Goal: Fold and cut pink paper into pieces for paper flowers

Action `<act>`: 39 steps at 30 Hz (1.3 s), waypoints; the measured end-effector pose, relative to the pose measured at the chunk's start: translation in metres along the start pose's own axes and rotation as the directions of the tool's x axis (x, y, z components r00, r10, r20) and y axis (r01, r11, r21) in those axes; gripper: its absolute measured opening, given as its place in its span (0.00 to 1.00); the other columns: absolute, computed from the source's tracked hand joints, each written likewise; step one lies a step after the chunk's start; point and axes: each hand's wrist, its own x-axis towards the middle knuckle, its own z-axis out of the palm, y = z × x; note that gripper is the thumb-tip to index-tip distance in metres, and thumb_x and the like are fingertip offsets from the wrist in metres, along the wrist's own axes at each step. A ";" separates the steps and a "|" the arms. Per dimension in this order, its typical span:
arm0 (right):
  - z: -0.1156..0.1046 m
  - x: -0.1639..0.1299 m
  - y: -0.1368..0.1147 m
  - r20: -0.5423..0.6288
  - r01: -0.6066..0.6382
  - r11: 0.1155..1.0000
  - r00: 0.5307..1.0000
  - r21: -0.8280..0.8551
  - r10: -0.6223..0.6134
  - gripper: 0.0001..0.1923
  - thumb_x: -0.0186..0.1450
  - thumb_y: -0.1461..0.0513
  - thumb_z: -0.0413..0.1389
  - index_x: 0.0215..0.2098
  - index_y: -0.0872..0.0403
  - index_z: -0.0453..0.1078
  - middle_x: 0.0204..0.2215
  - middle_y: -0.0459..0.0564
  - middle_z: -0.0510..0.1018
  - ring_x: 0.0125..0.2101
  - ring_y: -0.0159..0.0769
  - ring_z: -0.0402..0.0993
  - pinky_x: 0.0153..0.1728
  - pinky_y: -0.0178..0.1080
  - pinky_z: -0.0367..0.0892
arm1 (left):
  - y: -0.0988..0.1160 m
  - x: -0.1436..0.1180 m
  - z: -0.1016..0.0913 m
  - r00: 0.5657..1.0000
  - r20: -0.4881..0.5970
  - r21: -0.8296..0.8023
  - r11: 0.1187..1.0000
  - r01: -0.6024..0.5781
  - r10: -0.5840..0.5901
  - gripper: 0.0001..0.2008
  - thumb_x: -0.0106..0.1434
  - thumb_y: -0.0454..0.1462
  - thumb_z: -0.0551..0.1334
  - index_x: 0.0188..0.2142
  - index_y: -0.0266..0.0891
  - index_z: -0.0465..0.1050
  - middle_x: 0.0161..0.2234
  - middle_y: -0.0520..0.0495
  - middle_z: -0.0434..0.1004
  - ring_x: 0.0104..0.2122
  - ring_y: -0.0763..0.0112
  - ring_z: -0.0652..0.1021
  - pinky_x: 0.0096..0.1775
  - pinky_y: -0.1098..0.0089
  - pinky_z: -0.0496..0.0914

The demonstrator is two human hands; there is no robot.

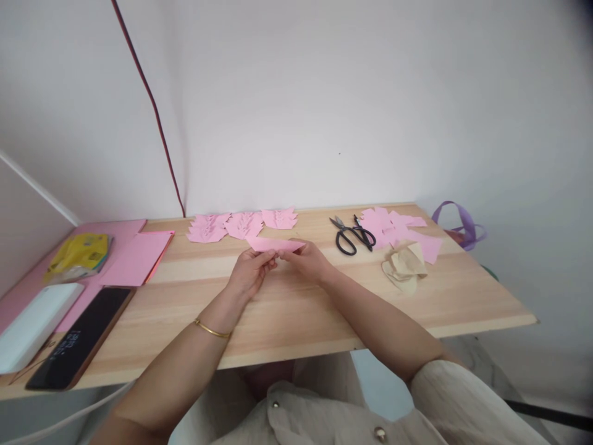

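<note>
While both hands pinch the folded pink paper (275, 245) taut above the desk (296, 309), left hand (250, 272) and right hand (308, 261) each grip an end, seemingly to crease it; scissors (352, 235) lie right of it.

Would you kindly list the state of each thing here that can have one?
Pink paper strip: folded, pinched by both hands.
Left hand: gripping the strip.
Right hand: gripping the strip.
Scissors: slightly open, lying flat.
Cut pink pieces: flat, in a row.
Cream paper: crumpled.
</note>
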 end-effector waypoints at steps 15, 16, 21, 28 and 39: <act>-0.012 0.006 0.007 -0.016 -0.074 0.993 0.997 -0.089 0.073 0.16 0.58 0.52 0.55 0.31 0.57 0.74 0.27 0.49 0.76 0.29 0.31 0.69 0.35 0.36 0.65 | 0.006 -0.001 0.000 0.991 0.133 -0.067 0.997 0.024 -0.015 0.11 0.54 0.39 0.65 0.29 0.30 0.75 0.28 0.41 0.78 0.30 0.70 0.76 0.35 0.69 0.70; -0.013 0.006 0.008 -0.016 -0.089 0.993 0.996 -0.071 0.088 0.16 0.58 0.52 0.55 0.31 0.57 0.74 0.27 0.49 0.76 0.28 0.31 0.69 0.35 0.36 0.65 | 0.007 -0.001 -0.001 0.989 0.143 -0.073 0.997 0.037 -0.026 0.11 0.55 0.40 0.65 0.29 0.30 0.75 0.29 0.41 0.78 0.30 0.69 0.77 0.35 0.68 0.70; -0.015 0.006 0.011 -0.013 -0.137 0.990 0.991 -0.035 0.137 0.17 0.58 0.51 0.56 0.31 0.58 0.74 0.28 0.49 0.77 0.28 0.30 0.69 0.35 0.35 0.65 | 0.008 -0.001 -0.003 0.982 0.179 -0.078 0.994 0.071 -0.056 0.16 0.57 0.44 0.62 0.31 0.30 0.75 0.31 0.39 0.77 0.30 0.70 0.76 0.34 0.68 0.70; -0.012 0.005 0.007 0.016 -0.102 0.994 0.995 -0.047 0.103 0.15 0.57 0.53 0.57 0.30 0.57 0.74 0.28 0.48 0.76 0.29 0.31 0.69 0.35 0.34 0.64 | 0.002 0.001 -0.003 0.998 0.061 0.054 0.998 -0.034 0.031 0.13 0.46 0.37 0.70 0.31 0.33 0.76 0.27 0.47 0.76 0.23 0.78 0.71 0.31 0.72 0.67; -0.011 0.002 0.002 -0.044 -0.029 0.993 0.999 -0.116 0.024 0.16 0.54 0.51 0.60 0.30 0.55 0.70 0.24 0.44 0.71 0.27 0.30 0.66 0.29 0.33 0.61 | -0.001 0.003 -0.002 0.988 0.014 0.036 0.987 -0.155 0.155 0.10 0.44 0.36 0.71 0.25 0.34 0.75 0.20 0.52 0.72 0.22 0.78 0.70 0.29 0.73 0.66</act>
